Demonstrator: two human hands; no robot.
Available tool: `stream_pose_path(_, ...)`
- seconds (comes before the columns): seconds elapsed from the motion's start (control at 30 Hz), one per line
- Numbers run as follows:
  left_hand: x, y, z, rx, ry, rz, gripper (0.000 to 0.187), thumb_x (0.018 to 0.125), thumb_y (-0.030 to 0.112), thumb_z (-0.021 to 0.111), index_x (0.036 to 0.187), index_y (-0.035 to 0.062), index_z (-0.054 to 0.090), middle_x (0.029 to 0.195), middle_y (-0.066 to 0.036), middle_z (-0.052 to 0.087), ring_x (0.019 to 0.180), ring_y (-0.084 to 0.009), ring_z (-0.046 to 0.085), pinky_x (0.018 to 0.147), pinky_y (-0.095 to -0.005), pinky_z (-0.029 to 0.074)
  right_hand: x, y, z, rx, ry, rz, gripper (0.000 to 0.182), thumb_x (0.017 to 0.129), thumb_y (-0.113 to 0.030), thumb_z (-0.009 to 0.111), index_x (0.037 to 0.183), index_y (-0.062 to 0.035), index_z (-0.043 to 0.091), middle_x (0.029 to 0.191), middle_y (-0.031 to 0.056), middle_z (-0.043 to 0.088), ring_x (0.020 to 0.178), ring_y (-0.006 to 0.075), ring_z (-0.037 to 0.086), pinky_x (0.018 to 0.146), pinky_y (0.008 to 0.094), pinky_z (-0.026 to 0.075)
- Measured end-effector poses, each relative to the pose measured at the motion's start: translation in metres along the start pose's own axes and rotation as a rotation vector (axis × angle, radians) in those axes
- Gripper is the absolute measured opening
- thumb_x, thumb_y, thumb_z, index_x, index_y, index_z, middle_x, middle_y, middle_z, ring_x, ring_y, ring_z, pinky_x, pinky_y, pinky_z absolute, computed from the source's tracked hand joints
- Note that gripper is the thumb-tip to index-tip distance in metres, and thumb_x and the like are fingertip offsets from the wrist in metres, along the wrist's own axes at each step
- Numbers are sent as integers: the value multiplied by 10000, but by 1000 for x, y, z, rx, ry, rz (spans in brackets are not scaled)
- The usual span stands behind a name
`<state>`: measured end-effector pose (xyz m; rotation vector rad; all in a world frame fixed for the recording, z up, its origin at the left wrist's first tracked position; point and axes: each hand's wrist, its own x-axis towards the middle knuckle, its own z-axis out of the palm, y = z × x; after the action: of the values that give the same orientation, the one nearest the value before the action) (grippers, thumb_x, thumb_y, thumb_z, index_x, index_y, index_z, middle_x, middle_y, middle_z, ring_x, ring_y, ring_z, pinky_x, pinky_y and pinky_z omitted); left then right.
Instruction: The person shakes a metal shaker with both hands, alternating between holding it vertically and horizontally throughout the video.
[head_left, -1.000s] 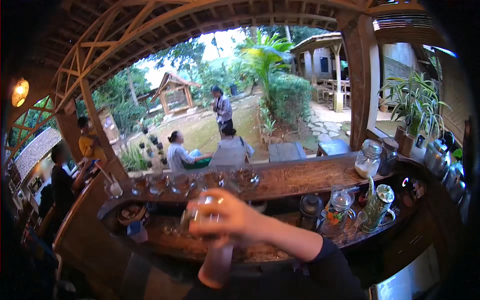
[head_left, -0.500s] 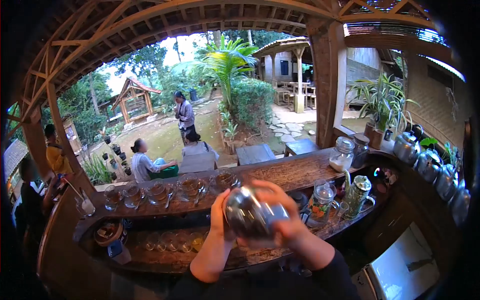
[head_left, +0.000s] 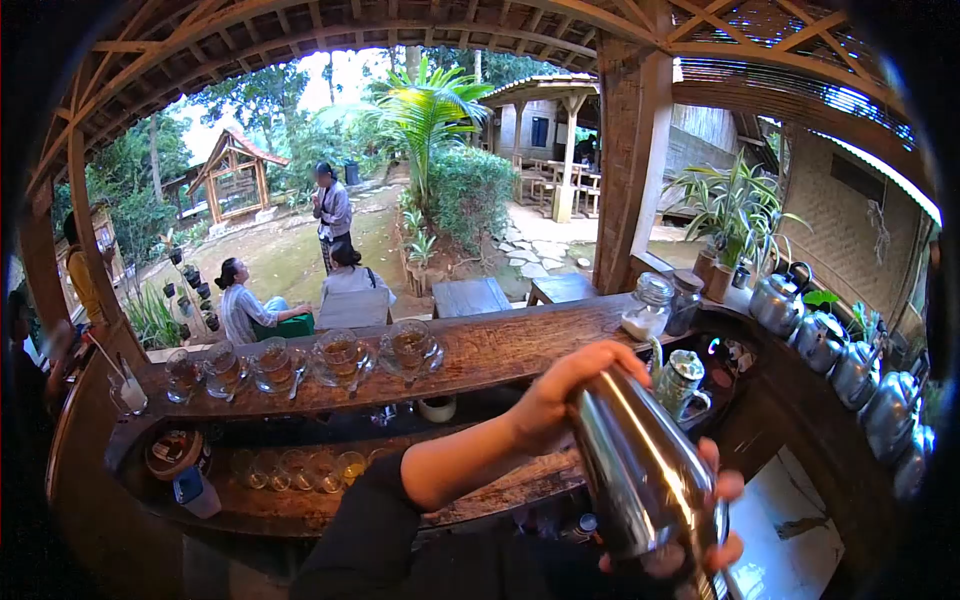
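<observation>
- Here, in the head view, a polished steel cocktail shaker (head_left: 640,470) was held tilted at the lower right of the frame, in front of the wooden bar counter (head_left: 500,345) and lifted clear of it.
- The left hand (head_left: 565,395) was wrapped over the shaker's upper end, fingers curled closed round the metal; the right hand (head_left: 715,520) was cupped under its lower end, with only fingertips shown past the rim.
- The shaker was judged stiff, smooth and probably slippery, especially if chilled or wet; its weight could not be told. A hold at both ends, as seen, was judged the surest.
- Its surface was mirror-bright and tapered, and streaks of light were reflected along it.
- On the rough, dark counter, glass cups (head_left: 340,355) on saucers were ranged in a row, amber liquid seen inside; these were judged fragile.
- Lidded glass jars (head_left: 648,305) and dull metal kettles (head_left: 830,345) were set along the right side.
</observation>
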<state>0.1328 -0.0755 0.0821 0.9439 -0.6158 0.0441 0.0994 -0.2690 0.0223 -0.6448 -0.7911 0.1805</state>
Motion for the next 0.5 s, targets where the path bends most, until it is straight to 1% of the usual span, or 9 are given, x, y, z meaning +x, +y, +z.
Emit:
stream_pose_path(0.03,8,-7,8,26,-104,65,355,845,371,421,932,46,533,853,-91,574,826,-202,579,794,-326,459,-9,5,-17,10,-15,-55,828,617,-266,781,1294,-163,315,1306,96,353,1213,281,350,883,364,477)
stream_pose_path(0.07,19,-16,6,46,-42,27,345,835,364,425,922,50,538,861,-93,576,831,-202,577,797,-323,454,46,23,5,-384,-363,-893,775,616,-247,778,1264,-180,360,1288,144,367,1200,293,362,905,401,463)
stream_pose_path(0.1,32,-28,-2,64,18,-19,335,826,358,430,912,55,544,870,-96,578,836,-202,575,801,-320,449,62,15,-13,-399,-348,-891,775,616,-247,778,1264,-180,360,1288,144,367,1200,293,362,905,401,463)
stream_pose_path(0.17,70,-60,-29,-153,271,-340,339,810,350,441,931,58,565,863,-106,601,757,-212,597,701,-344,487,74,-17,-60,-1506,20,-841,811,617,-357,779,1238,-129,309,1242,247,371,1116,314,430,901,416,418)
stream_pose_path(0.23,82,-65,-17,-279,254,-494,335,815,343,441,937,59,571,861,-103,608,733,-213,602,653,-350,497,97,-14,-48,-1189,238,-1191,883,632,-383,765,1263,-98,217,1234,238,385,1067,319,460,862,396,428)
stream_pose_path(0.33,78,-44,46,-50,30,-314,338,826,343,435,987,68,547,898,-87,588,830,-179,579,772,-324,461,59,-50,-22,-1112,247,-1120,908,647,-447,732,1290,-143,166,1286,243,306,1147,364,395,913,490,407)
stream_pose_path(0.43,79,-34,86,-47,-339,-25,325,831,353,431,974,78,527,924,-66,569,825,-166,564,763,-290,447,25,-65,-10,-518,408,-902,840,698,-557,618,1300,-116,233,1328,236,262,1174,395,366,915,534,392)
stream_pose_path(0.47,85,-38,89,-77,-271,-88,333,832,358,417,969,75,525,899,-69,572,809,-173,563,753,-295,446,20,-69,-10,-320,454,-820,830,715,-594,580,1303,-106,255,1342,234,247,1182,405,356,916,549,387)
stream_pose_path(0.5,96,-51,81,-101,-110,-245,338,828,361,409,967,81,538,870,-73,579,786,-185,574,746,-312,457,37,-84,-17,-1202,326,-889,856,734,-585,570,1304,-49,224,1336,234,271,1157,369,394,935,493,384)
